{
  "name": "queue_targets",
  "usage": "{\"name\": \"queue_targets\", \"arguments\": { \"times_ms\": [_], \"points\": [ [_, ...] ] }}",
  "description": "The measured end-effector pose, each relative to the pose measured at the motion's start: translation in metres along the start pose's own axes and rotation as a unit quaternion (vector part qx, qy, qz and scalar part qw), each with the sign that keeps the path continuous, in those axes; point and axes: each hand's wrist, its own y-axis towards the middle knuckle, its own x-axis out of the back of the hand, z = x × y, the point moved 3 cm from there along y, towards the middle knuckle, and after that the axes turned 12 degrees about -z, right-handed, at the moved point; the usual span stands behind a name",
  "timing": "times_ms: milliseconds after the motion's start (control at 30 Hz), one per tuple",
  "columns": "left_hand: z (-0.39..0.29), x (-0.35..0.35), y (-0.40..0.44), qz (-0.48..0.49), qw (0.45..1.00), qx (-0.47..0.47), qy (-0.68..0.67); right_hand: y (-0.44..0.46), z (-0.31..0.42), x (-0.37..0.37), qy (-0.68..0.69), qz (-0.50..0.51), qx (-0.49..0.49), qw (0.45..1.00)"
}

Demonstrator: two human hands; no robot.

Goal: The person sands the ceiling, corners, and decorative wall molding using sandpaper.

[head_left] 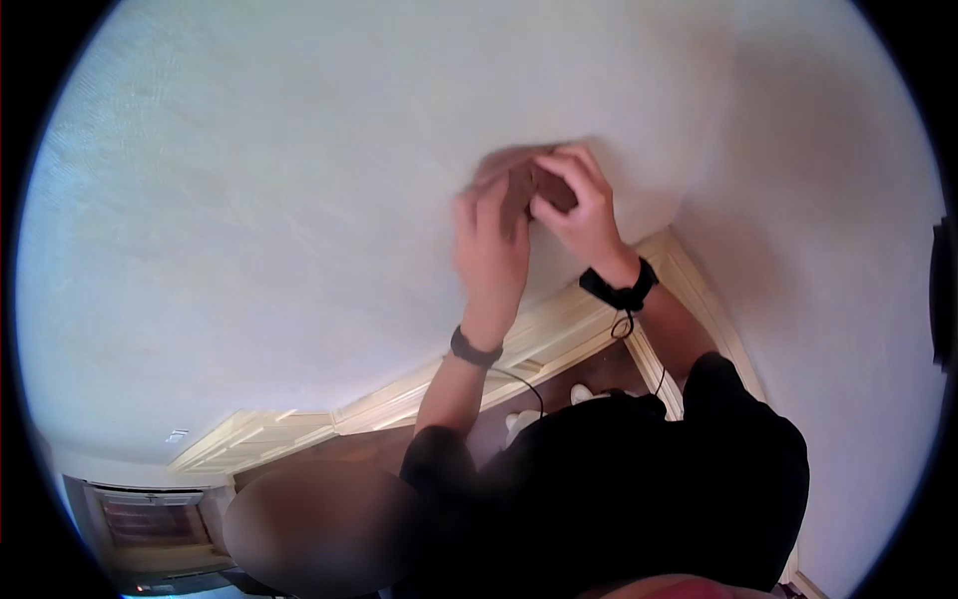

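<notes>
Both hands are raised together near the upper middle of the view, in front of a pale wall. My left hand [491, 235] has its fingers bent around the left side of a brown, flat-looking piece [521, 185]. On the right side of that piece, my right hand [582, 205] curls its thumb and fingers over it. What the brown piece is cannot be made out, and part of it is hidden behind the fingers. Each wrist wears a black band with a thin cable.
The pale wall [249, 200] fills most of the view. Cream panelled trim [399, 399] runs below it over a brown floor. A window-like opening [155, 521] shows at the lower left, and a dark object [941, 295] stands at the right edge.
</notes>
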Motion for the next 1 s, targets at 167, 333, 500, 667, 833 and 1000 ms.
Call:
{"name": "queue_targets", "arguments": {
  "times_ms": [167,333,500,667,833,1000],
  "points": [
    [-0.014,-0.033,0.009,-0.018,0.998,-0.048,-0.020,0.016,-0.022,0.020,-0.032,-0.042,0.002,0.999],
    [-0.025,-0.079,-0.020,0.044,0.997,-0.052,-0.028,-0.006,-0.073,0.055,-0.054,-0.092,-0.009,0.994],
    [-0.012,-0.104,-0.078,0.136,0.989,-0.050,-0.034,-0.073,-0.120,0.076,-0.110,-0.082,-0.070,0.988],
    [0.019,-0.102,-0.145,0.227,0.974,-0.003,-0.024,-0.139,-0.128,0.079,-0.079,-0.039,-0.213,0.973],
    [0.051,-0.077,-0.211,0.328,0.937,0.114,0.040,-0.224,-0.146,0.068,-0.110,0.061,-0.291,0.948],
    [0.129,-0.010,-0.305,0.426,0.841,0.269,0.199,-0.312,-0.139,0.017,-0.175,0.276,-0.223,0.918]
  ]
}}
